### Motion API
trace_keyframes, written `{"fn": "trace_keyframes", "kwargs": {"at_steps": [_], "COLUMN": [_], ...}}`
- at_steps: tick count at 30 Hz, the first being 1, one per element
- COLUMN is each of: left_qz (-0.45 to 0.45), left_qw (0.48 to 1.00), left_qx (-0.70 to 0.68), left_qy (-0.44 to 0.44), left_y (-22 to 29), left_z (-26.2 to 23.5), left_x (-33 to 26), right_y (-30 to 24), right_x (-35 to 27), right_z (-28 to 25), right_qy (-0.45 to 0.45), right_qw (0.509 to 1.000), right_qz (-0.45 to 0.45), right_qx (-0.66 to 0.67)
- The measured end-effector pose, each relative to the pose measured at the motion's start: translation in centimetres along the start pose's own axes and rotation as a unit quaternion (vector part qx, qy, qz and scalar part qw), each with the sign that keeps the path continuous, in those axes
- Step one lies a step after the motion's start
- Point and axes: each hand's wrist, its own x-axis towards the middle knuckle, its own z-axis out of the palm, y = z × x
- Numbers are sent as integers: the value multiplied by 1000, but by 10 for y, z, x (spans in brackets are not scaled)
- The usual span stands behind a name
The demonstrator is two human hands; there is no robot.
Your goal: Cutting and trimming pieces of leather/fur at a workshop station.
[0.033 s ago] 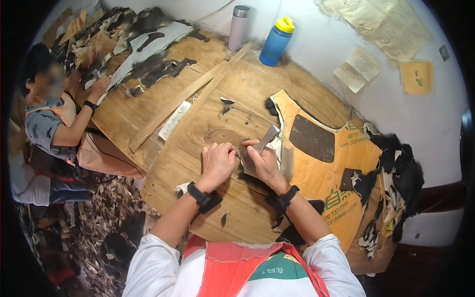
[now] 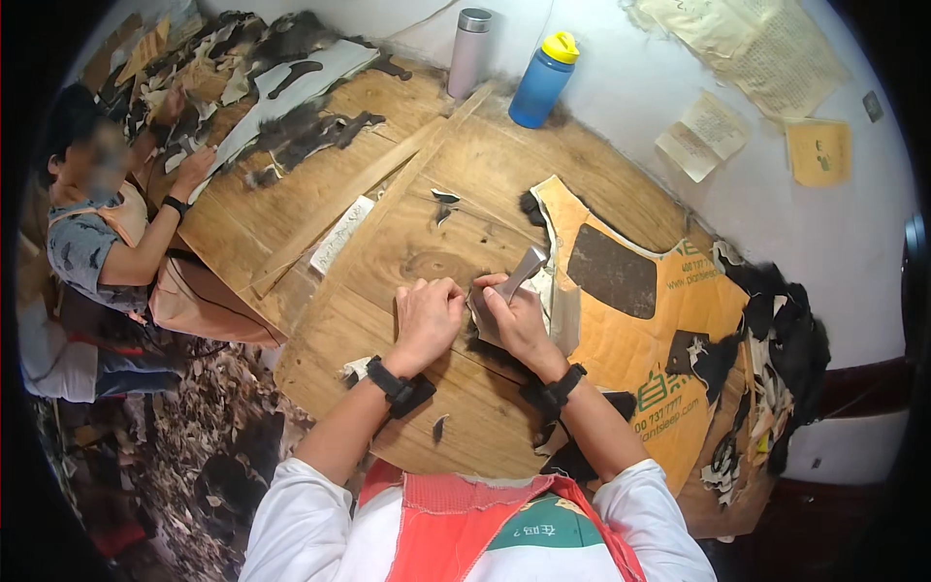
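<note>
My right hand [image 2: 519,315] is closed around a flat grey metal knife [image 2: 528,266], whose broad end sticks up past the thumb. Its lower end is hidden by the fingers. Beneath that hand lies a small fur piece [image 2: 482,318], brown-grey on top with black hair along its lower edge. Just to the left, my left hand [image 2: 427,318] has its fingers bent and pinched together close to the piece's edge; what they hold is hidden. To the right, a yellow printed sheet [image 2: 611,354] edged with black fur carries a dark rectangular patch [image 2: 613,270].
A blue bottle [image 2: 541,85] and a pink flask [image 2: 468,56] stand along the wall. Wooden strips [image 2: 359,199] and a white block [image 2: 341,235] lie left. Black fur scraps [image 2: 790,339] heap at the right edge. A co-worker [image 2: 116,233] sits left beside more scraps.
My two hands and the knife hold nearly the same position. The co-worker's far hand has risen from the scraps.
</note>
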Motion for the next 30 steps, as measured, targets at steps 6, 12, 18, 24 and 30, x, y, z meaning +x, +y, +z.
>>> {"fn": "trace_keyframes", "kwargs": {"at_steps": [6, 12, 18, 24, 30], "left_qz": [2, 31, 68, 63, 86], "left_qw": [1000, 999, 997, 997, 987], "left_qx": [-3, 16, 40, -51, -131], "left_qy": [0, 26, 13, 14, -42], "left_y": [7, 9, 2, 6, -3], "left_z": [-3, 0, 11, -10, -74], "left_x": [5, 11, 17, 9, -22], "right_y": [-1, 5, 2, -2, 9], "right_x": [4, 14, 11, -12, -39], "right_z": [6, 16, 14, -4, -28], "right_qy": [8, 53, 44, -29, -107], "right_qw": [997, 986, 987, 984, 985], "right_qz": [-8, -71, -69, -129, -86], "right_qx": [-73, -142, -141, -118, -108]}}
